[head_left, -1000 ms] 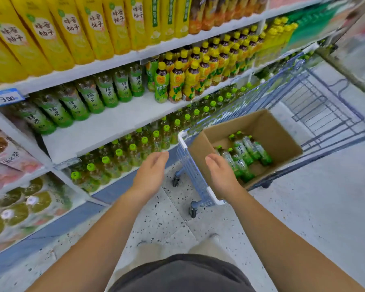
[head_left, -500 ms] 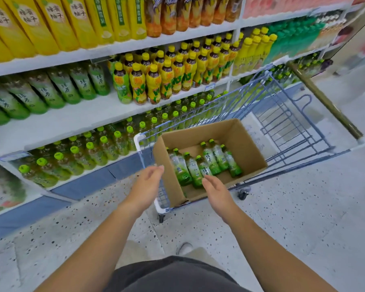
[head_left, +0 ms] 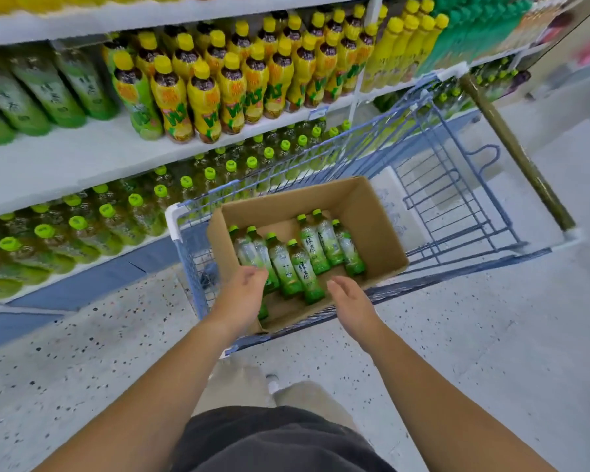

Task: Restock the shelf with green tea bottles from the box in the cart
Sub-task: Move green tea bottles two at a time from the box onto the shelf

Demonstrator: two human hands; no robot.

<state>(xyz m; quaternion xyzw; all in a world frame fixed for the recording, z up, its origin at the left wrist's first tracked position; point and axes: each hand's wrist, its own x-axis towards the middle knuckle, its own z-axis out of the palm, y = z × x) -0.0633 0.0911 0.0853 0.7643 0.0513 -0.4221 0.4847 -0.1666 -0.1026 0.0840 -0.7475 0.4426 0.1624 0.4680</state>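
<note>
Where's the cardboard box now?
Head view, centre: the open brown cardboard box sits at the blue wire cart's near end, just beyond the left hand and right hand.

Bright, even light from overhead fills a shop aisle. Shadows are faint and soft: the inner walls of the box (head_left: pixel 372 219) are only slightly darker than its rim, and the speckled floor (head_left: pixel 474 335) reads pale and flat. The white shelf (head_left: pixel 65 165) looks nearly washed out. Labels on the bottles (head_left: pixel 307 267) in the box are crisp enough to show printed characters (the sharpest part of the view). The upper right corner and far left edge smear into blur. Wide-angle distortion bows the shelf lines and stretches the forearms (head_left: pixel 143 403) at the bottom edge.
</note>
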